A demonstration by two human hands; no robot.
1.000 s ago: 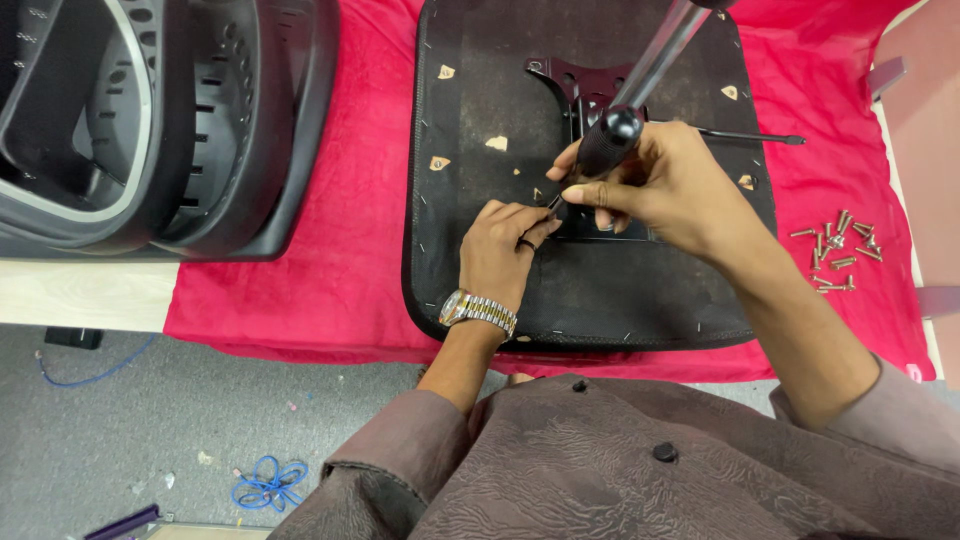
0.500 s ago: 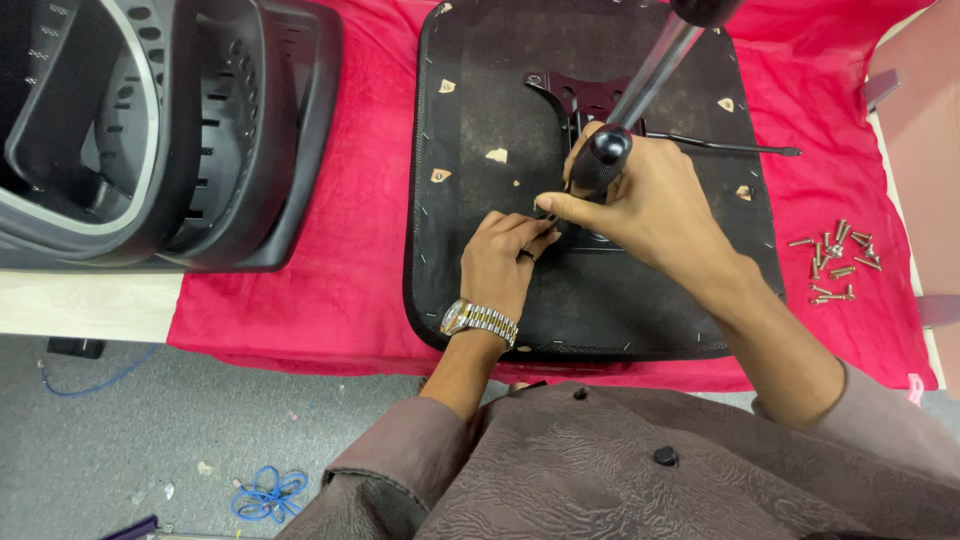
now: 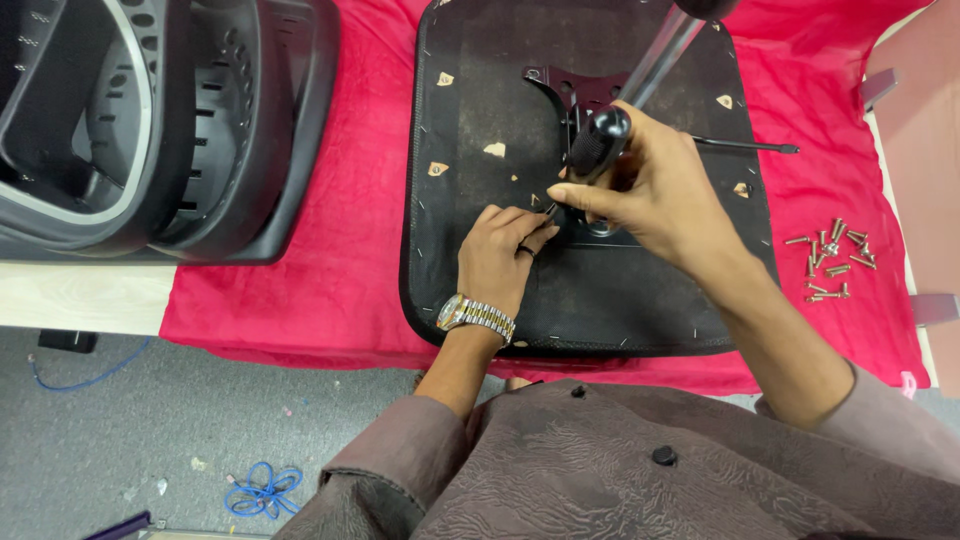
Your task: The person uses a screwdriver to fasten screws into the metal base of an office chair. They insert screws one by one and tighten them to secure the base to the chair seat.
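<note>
Seat panel (image 3: 480, 280) on cloth (image 3: 340, 250); chair back (image 3: 150, 120) left; screws (image 3: 830, 260) right.

Bright, even light; edges perhaps slightly distorted.

Single head-worn camera, looking steeply down from above the person's chest, close over the red cloth (image 3: 330, 270), table edge near, chair seat (image 3: 480, 100) far centre, floor (image 3: 120, 440) visible near left (no second view to overlap).

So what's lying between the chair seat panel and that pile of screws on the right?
In the head view, only bare red cloth separates the seat panel from the screws.
</note>
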